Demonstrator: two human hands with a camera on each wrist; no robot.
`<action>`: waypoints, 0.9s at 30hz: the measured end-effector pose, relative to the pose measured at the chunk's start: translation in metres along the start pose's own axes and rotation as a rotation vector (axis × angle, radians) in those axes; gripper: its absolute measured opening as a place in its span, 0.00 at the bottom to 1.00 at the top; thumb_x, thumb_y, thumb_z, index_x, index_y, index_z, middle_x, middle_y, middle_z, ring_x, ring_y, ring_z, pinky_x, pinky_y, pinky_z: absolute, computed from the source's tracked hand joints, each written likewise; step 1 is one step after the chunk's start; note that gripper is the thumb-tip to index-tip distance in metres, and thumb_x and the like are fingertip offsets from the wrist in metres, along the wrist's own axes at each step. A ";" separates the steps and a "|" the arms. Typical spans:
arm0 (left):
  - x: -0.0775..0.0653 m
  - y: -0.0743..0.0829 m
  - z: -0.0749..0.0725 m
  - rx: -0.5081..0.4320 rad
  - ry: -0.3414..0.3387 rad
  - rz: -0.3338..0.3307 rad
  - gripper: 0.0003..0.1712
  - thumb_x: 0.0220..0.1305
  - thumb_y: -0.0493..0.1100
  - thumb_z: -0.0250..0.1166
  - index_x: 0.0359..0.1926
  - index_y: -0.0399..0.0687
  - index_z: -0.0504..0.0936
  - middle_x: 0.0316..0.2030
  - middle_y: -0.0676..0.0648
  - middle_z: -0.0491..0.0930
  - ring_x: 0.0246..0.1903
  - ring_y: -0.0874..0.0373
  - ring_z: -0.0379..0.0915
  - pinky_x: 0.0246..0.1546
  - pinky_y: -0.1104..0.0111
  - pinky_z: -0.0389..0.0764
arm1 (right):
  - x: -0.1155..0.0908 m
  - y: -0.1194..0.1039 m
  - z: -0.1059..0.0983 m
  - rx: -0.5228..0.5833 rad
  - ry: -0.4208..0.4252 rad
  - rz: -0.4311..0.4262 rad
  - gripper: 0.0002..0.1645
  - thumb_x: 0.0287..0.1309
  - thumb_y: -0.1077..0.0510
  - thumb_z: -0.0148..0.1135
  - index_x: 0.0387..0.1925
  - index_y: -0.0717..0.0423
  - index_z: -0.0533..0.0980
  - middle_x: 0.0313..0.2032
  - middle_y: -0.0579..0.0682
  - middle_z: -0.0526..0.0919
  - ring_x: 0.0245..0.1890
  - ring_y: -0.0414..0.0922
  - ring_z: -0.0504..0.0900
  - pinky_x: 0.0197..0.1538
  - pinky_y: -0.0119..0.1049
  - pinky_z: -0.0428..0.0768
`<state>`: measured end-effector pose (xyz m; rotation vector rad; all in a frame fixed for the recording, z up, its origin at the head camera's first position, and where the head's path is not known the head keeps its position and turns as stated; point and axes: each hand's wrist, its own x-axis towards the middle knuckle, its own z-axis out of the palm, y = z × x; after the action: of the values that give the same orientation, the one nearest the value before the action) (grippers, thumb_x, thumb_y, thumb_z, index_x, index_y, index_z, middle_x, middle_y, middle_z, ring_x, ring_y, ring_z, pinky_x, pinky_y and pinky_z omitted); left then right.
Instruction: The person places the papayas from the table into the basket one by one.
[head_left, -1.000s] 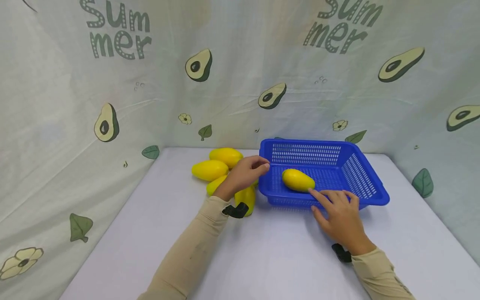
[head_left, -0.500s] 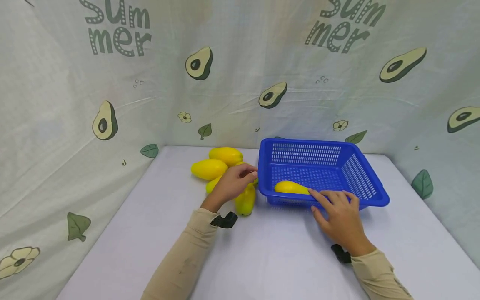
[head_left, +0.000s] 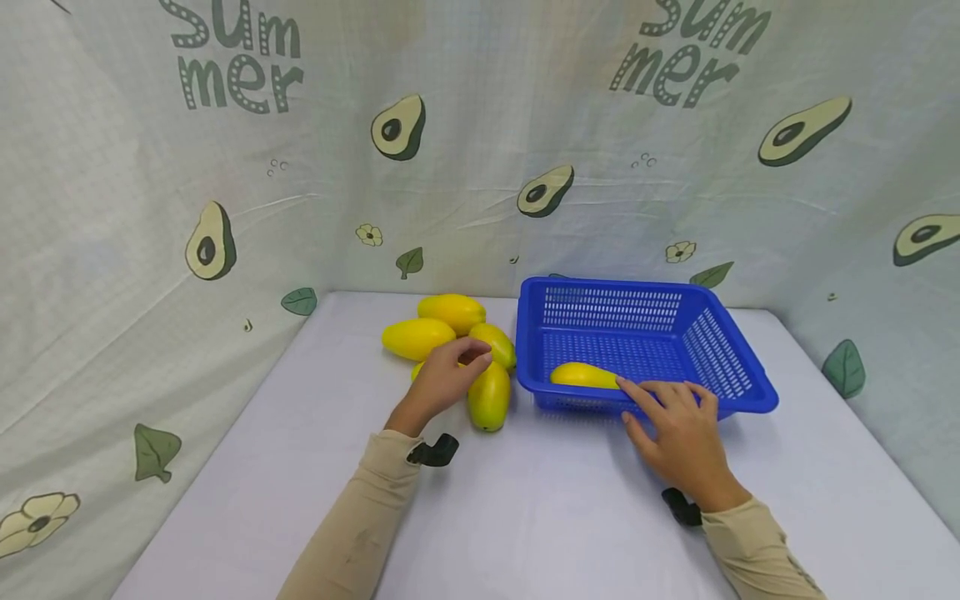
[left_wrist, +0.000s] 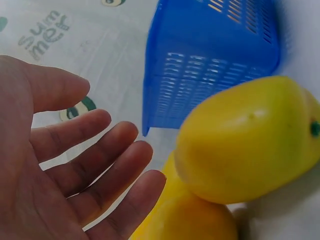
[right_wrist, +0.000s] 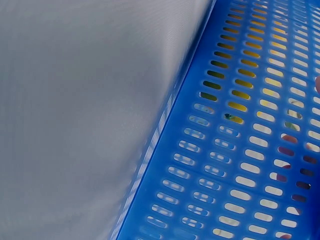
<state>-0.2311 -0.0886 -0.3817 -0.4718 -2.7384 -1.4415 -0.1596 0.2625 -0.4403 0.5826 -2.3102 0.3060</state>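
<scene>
My left hand (head_left: 442, 379) is over a group of yellow mangoes, with nothing in it. In the left wrist view its fingers (left_wrist: 115, 170) are apart and loosely bent, beside a mango (left_wrist: 245, 140) with a green stem end. That near mango (head_left: 489, 398) lies on the table, close to the basket's left end. My right hand (head_left: 678, 437) holds the near rim of a blue plastic basket (head_left: 753, 385), fingers over the edge and thumb outside. Through the basket's slots the right wrist view shows parts of those fingers. One mango (head_left: 581, 375) lies inside against the near wall, partly hidden by the rim.
More mangoes lie at the left: one at the back (head_left: 452, 313), one further left (head_left: 417, 338), one beside the basket (head_left: 493, 343). Another is mostly hidden under the left hand. A printed cloth (head_left: 465, 183) hangs behind the white table (head_left: 540, 517).
My left hand has moved left and down from the basket's edge to above the mangoes. The mango in the basket has rolled toward the near wall. The right hand stays at the rim.
</scene>
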 end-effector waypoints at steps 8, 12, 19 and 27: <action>-0.009 -0.018 0.008 0.012 0.034 -0.026 0.16 0.70 0.48 0.64 0.53 0.46 0.83 0.48 0.52 0.80 0.46 0.56 0.75 0.51 0.60 0.79 | -0.001 -0.001 -0.001 -0.010 0.000 0.003 0.29 0.62 0.43 0.53 0.62 0.47 0.78 0.43 0.56 0.81 0.44 0.59 0.77 0.55 0.67 0.61; -0.011 -0.022 0.012 0.032 0.053 -0.043 0.17 0.69 0.47 0.66 0.55 0.46 0.82 0.49 0.49 0.79 0.46 0.55 0.74 0.52 0.59 0.79 | -0.002 -0.001 -0.002 -0.014 -0.003 0.003 0.29 0.61 0.44 0.55 0.62 0.47 0.78 0.43 0.56 0.81 0.45 0.59 0.77 0.55 0.67 0.61; -0.015 -0.024 0.022 0.153 0.078 -0.034 0.22 0.66 0.51 0.68 0.59 0.56 0.81 0.44 0.46 0.74 0.41 0.54 0.69 0.41 0.62 0.75 | -0.006 -0.001 -0.002 -0.014 0.006 0.014 0.30 0.56 0.47 0.60 0.61 0.47 0.79 0.42 0.55 0.81 0.44 0.58 0.77 0.55 0.67 0.61; -0.018 -0.021 0.035 0.415 0.146 -0.012 0.30 0.62 0.59 0.68 0.63 0.57 0.79 0.52 0.45 0.74 0.45 0.52 0.74 0.44 0.58 0.79 | -0.003 -0.001 0.000 -0.013 -0.002 0.012 0.30 0.57 0.46 0.60 0.62 0.47 0.78 0.43 0.54 0.81 0.45 0.58 0.77 0.56 0.66 0.60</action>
<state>-0.2153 -0.0764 -0.4217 -0.3179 -2.8105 -0.8294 -0.1572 0.2630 -0.4420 0.5635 -2.3167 0.2955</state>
